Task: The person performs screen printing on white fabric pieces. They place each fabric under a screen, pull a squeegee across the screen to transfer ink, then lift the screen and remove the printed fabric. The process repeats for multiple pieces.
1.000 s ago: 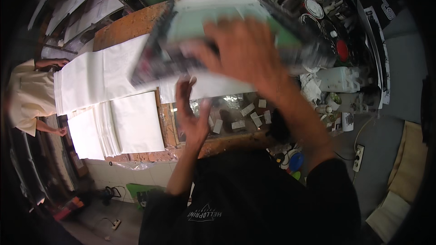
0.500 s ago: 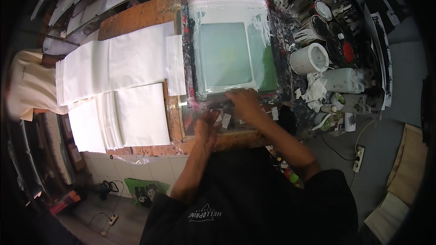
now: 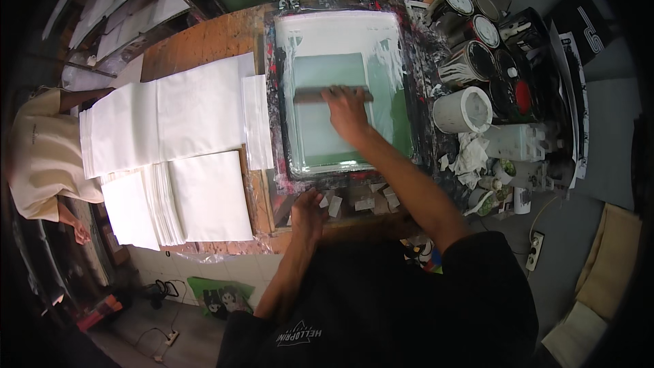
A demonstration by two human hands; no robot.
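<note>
The printing screen (image 3: 340,88) lies flat on the counter (image 3: 197,48), white ink streaked above the right hand (image 3: 346,110), which clamps the squeegee (image 3: 332,94) mid-mesh; the pull looks half done. The left hand (image 3: 308,208) presses the frame's near edge, fingers together.

The squeegee (image 3: 334,94) lay crosswise on the printing screen (image 3: 340,88), a long narrow bar with its blade down on the pale green mesh, gripped near its right half. The screen lay flat on the ink-spattered wooden table, its frame smeared with white ink along the top and sides, a darker green band showing down the right of the mesh.
</note>
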